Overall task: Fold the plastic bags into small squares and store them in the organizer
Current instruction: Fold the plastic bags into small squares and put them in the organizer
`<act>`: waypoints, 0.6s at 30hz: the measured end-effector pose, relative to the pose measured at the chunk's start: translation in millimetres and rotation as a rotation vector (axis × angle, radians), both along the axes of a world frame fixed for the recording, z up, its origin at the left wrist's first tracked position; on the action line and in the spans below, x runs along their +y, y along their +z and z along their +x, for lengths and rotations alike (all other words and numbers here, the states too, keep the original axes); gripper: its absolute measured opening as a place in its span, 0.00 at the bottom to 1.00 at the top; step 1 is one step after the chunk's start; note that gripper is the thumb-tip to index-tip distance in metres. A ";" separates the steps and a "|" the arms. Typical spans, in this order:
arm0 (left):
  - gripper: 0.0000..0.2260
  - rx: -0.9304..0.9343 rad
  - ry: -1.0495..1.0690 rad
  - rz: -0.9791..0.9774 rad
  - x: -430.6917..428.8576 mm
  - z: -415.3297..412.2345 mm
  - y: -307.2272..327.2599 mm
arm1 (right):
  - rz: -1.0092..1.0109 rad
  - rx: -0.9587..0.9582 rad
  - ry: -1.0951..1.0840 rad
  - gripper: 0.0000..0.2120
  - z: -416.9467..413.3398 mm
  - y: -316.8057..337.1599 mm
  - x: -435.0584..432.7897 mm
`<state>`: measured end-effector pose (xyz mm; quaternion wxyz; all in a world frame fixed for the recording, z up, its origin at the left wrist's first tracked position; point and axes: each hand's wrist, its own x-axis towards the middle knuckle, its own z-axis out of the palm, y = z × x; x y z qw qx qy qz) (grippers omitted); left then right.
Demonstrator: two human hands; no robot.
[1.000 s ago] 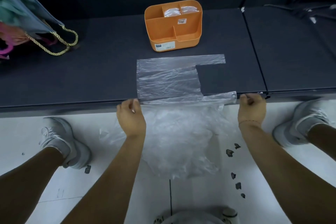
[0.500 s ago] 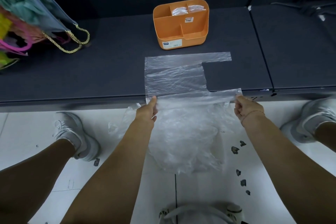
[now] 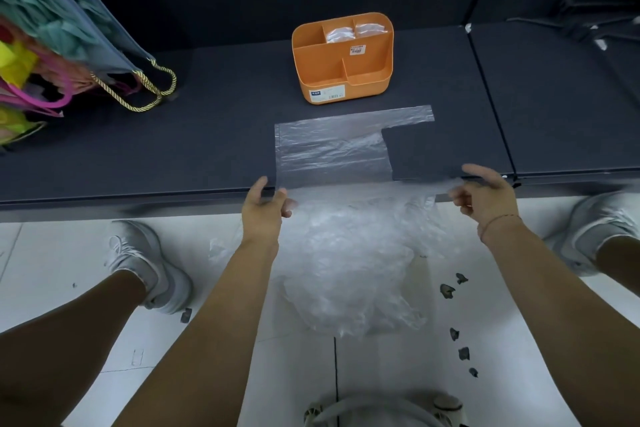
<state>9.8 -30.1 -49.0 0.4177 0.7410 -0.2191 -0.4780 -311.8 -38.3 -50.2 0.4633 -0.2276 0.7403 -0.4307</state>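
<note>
On the bench [image 3: 173, 149], near edge: clear plastic bag [image 3: 329, 149] spread flat, body to the left, two handle strips running right, near side along the bench lip.
Left grip [image 3: 265, 208]: sits at the bag's near left corner, thumb on one side and fingers on the other, pinching the film there.
Right grip [image 3: 485, 194]: hovers at the end of the near handle strip, fingers spread and loosely curved; too blurred to tell whether grasping the strip or released.
Organizer [image 3: 363, 90]: orange, stands upright just beyond the bag's far edge, not touching it; holds folded bags [image 3: 341, 34] in its two back compartments.
Labels: white sticker [image 3: 327, 95] low on the organizer's front wall, print too small to read; barcode sticker [image 3: 357, 49] on an inner divider, also unreadable.
Edges: panel seam [image 3: 489, 97] crosses the bench right of the handle strips; far strip ends short of it.
Room: dark bench surface stretches left from the bag to a tote bag [image 3: 69, 28] with gold rope handles, well apart.
Floor [image 3: 52, 270]: white tiles; heap of crumpled bags [image 3: 346, 263] below the bench lip, between the forearms; dark scraps [image 3: 446, 291] to its right.
</note>
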 end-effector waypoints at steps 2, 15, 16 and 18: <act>0.09 0.053 -0.076 -0.008 -4.6 4.4 7.8 | -0.018 -0.031 0.084 0.11 -4.6 6.3 -4.7; 0.03 0.038 -0.311 0.005 -25.7 25.8 10.8 | 0.060 0.002 0.505 0.03 -33.4 14.6 -39.5; 0.03 -0.023 -0.285 -0.020 -30.4 25.1 8.7 | 0.050 0.050 0.500 0.03 -33.4 13.9 -44.5; 0.05 -0.138 -0.234 -0.057 -44.3 25.4 3.1 | 0.023 0.159 0.495 0.08 -31.5 12.8 -56.4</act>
